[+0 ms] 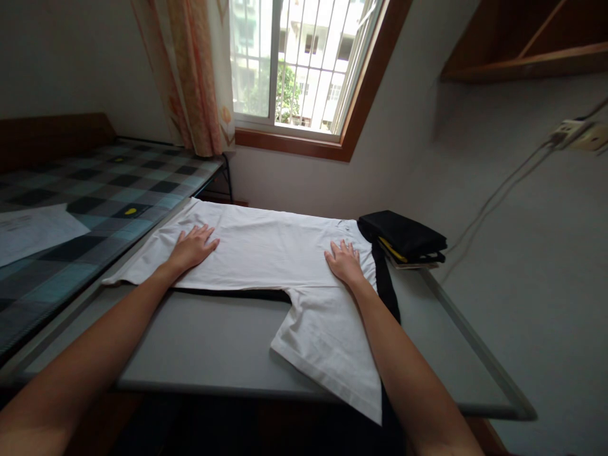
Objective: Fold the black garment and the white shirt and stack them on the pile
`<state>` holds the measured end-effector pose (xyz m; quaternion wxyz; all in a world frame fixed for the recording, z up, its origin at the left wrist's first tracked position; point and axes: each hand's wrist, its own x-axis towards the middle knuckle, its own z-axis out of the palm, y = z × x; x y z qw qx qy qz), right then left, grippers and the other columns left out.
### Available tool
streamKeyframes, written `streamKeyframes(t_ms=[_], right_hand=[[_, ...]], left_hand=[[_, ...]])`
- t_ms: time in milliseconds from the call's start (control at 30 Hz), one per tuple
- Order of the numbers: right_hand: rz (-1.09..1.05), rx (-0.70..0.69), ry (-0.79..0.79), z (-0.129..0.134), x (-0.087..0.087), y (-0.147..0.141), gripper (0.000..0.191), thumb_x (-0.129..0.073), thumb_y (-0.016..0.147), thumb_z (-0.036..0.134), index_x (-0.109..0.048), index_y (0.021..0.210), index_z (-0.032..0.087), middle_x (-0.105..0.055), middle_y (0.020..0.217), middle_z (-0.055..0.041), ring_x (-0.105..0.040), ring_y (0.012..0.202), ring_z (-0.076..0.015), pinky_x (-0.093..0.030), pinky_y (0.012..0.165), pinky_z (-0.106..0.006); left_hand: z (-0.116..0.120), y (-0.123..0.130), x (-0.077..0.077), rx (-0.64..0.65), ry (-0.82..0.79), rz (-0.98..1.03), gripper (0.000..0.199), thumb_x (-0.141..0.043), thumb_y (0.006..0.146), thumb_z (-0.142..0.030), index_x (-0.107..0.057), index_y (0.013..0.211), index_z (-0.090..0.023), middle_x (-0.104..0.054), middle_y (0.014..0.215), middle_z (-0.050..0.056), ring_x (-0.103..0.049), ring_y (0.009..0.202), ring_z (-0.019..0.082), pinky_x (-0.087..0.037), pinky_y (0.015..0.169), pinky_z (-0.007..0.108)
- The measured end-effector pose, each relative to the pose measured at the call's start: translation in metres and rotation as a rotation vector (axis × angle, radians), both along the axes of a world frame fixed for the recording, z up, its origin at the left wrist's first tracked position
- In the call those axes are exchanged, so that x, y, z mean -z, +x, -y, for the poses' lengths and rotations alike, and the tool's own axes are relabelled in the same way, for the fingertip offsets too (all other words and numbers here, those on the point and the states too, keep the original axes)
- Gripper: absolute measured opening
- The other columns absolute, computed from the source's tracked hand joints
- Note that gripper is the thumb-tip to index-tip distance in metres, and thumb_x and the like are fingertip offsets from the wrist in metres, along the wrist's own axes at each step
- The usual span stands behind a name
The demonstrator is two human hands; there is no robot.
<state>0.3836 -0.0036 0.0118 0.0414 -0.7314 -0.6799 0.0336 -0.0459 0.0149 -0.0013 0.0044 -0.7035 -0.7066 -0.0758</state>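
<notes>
A white T-shirt lies sideways across the grey table, partly folded lengthwise, its short sleeve hanging past the front edge. My left hand rests flat on the shirt towards its hem end, fingers spread. Near the collar end, my right hand also presses flat on the fabric with fingers apart. Black cloth shows beneath the shirt along its right end and as a thin strip under its front edge. Neither hand grips anything.
A folded black item sits on a small stack at the table's back right. The grey table adjoins a bed with a checked cover, where a paper sheet lies. Behind are a curtain, a barred window and a wall socket.
</notes>
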Motion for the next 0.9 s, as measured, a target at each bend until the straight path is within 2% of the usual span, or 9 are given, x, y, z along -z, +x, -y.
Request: streamKeyframes(t_ms=[900], right_hand=[[-0.010,0.006,-0.008,0.0015,-0.0025,-0.0012,0.059,-0.032,0.106,0.043,-0.039,0.159,0.018,-0.028,0.168,-0.0183,-0.020,0.156,-0.0368,-0.019,0.123,-0.053]], left_hand=[[0.0012,0.0011,-0.0026,-0.004,-0.012,-0.003,0.065,-0.032,0.101,-0.046,-0.043,0.155,-0.013,-0.036,0.164,0.014,-0.029,0.153,0.034,-0.023,0.123,0.055]])
